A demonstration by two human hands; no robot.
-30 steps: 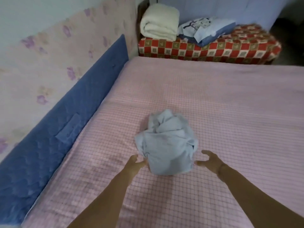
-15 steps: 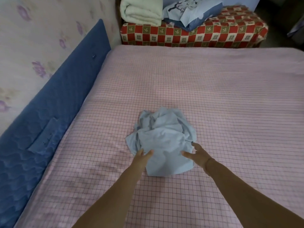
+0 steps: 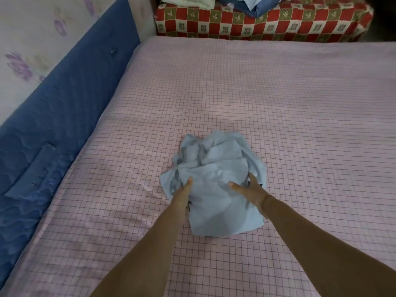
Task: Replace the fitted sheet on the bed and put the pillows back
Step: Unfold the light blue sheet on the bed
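A crumpled light blue sheet [image 3: 216,172] lies bunched in the middle of the bed [image 3: 300,103], which is covered in a pink checked cloth. My left hand [image 3: 182,194] grips the bundle's left edge, fingers tucked under the cloth. My right hand [image 3: 250,189] lies on the bundle's right side, thumb on top and fingers pressed into the folds. A blue-and-white pillow [image 3: 250,3] sits on the red checked bench beyond the bed, mostly cut off by the frame's top.
A blue quilted headboard pad [image 3: 64,116] runs along the floral wall on the left. A bench with a red checked cover [image 3: 267,24] stands against the bed's far edge, with a folded cream blanket [image 3: 188,1] on its left end.
Both hands went from spread open beside the blue bundle to closing in on it and taking hold. My view has tilted down and closer to the bed.
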